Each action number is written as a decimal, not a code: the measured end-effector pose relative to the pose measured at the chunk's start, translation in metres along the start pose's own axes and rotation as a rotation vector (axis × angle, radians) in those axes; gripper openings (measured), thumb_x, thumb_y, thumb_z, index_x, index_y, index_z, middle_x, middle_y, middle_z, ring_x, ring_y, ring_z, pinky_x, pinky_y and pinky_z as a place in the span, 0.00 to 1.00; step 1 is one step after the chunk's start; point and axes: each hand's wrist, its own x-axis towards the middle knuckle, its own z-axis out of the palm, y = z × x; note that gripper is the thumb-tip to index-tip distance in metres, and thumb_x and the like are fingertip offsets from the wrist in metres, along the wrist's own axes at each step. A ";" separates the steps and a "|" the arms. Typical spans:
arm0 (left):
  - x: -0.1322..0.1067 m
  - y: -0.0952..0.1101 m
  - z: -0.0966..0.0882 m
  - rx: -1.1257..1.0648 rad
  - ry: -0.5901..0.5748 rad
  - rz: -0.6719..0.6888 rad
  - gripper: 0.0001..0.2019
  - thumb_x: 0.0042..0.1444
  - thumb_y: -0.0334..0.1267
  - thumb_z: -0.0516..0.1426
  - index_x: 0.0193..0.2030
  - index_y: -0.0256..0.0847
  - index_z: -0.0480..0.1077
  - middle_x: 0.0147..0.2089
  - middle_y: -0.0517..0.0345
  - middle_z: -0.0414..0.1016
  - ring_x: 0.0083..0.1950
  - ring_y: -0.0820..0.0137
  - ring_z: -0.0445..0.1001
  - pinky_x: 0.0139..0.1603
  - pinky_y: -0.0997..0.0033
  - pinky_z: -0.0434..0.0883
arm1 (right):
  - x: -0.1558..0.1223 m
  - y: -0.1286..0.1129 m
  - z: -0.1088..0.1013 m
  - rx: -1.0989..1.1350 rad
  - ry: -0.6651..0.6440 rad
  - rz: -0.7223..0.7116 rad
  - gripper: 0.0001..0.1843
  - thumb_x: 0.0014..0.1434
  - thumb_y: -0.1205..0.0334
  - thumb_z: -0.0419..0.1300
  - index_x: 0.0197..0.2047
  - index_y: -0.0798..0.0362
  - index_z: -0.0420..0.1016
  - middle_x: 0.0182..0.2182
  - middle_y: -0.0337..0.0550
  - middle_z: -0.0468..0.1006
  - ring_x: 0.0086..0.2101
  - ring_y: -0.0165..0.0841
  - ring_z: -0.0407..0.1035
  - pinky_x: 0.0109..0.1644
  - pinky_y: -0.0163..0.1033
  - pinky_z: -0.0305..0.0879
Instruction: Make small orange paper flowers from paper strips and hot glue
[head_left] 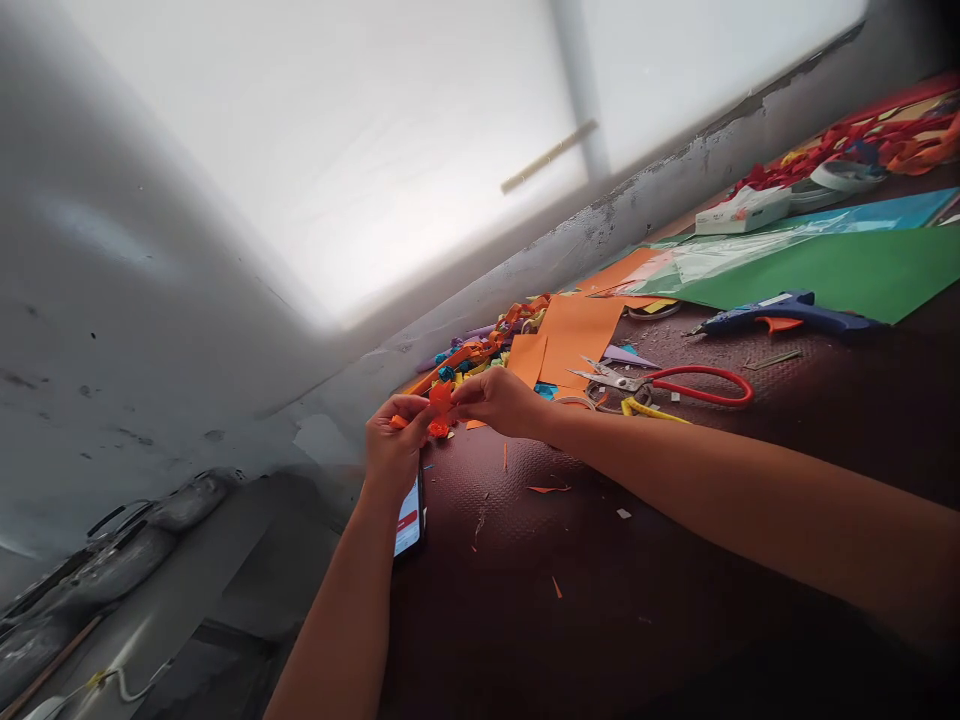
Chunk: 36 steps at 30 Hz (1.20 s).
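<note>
Between my two hands is a small piece of bright orange paper [441,398], its exact shape partly covered by fingers. My left hand [397,425] pinches it from the left, and another bit of orange shows at that hand's fingers. From the right, the fingertips of my right hand [499,402] pinch its edge. Below my left wrist a phone [408,520] with a lit screen lies on the dark red table [525,590], partly hidden by the forearm. Orange paper sheets [577,335] lie just beyond my right hand.
Red-handled scissors [660,382] lie right of the orange sheets, with a blue glue gun [787,312] beyond. Green paper [840,268], a white box [742,210] and red paper strips [810,160] are at far right. Colourful paper pieces [495,345] lie along the wall. Paper scraps [556,587] dot the table.
</note>
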 end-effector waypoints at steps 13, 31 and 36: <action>-0.006 0.018 0.006 -0.146 -0.125 -0.183 0.18 0.45 0.46 0.72 0.33 0.38 0.72 0.19 0.69 0.58 0.21 0.80 0.56 0.24 0.78 0.61 | 0.001 0.005 0.001 -0.089 0.038 -0.019 0.07 0.57 0.62 0.67 0.36 0.56 0.83 0.26 0.38 0.78 0.27 0.28 0.68 0.33 0.31 0.60; -0.003 0.010 0.005 -0.144 -0.120 -0.189 0.18 0.47 0.45 0.72 0.35 0.39 0.71 0.18 0.71 0.59 0.20 0.81 0.57 0.23 0.80 0.59 | 0.000 0.003 -0.002 -0.148 0.051 -0.030 0.08 0.58 0.60 0.66 0.33 0.57 0.83 0.25 0.38 0.77 0.25 0.26 0.64 0.29 0.32 0.54; -0.002 0.014 0.000 -0.160 -0.096 -0.157 0.18 0.47 0.46 0.72 0.35 0.40 0.70 0.19 0.70 0.60 0.21 0.80 0.57 0.24 0.79 0.62 | 0.001 0.005 -0.002 -0.136 0.054 -0.025 0.09 0.57 0.59 0.66 0.34 0.57 0.83 0.25 0.38 0.78 0.25 0.26 0.65 0.29 0.31 0.56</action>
